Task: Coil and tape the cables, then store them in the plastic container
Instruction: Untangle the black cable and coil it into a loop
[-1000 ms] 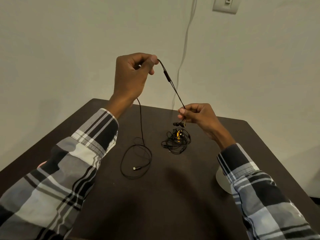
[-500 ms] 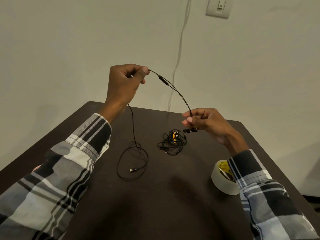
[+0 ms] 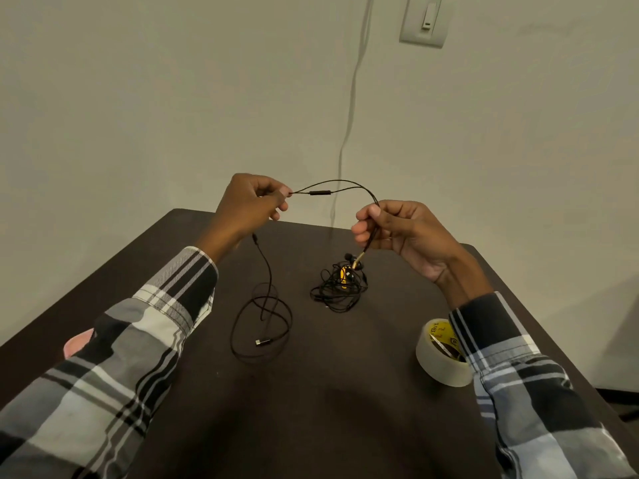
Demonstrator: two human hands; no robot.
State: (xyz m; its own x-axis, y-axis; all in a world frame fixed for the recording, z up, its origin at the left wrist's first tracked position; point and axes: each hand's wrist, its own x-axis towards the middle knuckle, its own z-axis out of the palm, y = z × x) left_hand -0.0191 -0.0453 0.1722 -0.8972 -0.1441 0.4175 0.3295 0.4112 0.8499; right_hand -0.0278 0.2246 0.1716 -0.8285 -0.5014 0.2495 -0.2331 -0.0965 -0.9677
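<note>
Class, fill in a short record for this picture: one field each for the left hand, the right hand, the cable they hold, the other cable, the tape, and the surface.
left hand: pinches the thin black earphone cable near its inline remote
right hand: grips the same cable, earbuds dangling below
cable tail: loose loop on the dark brown table
other cable: tangled black bundle with yellow piece, on table
tape: pale roll beside right sleeve

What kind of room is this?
Probably a plain room in a home or office: a dark table against a bare wall, with a light switch and a thin cord hanging down.
</note>
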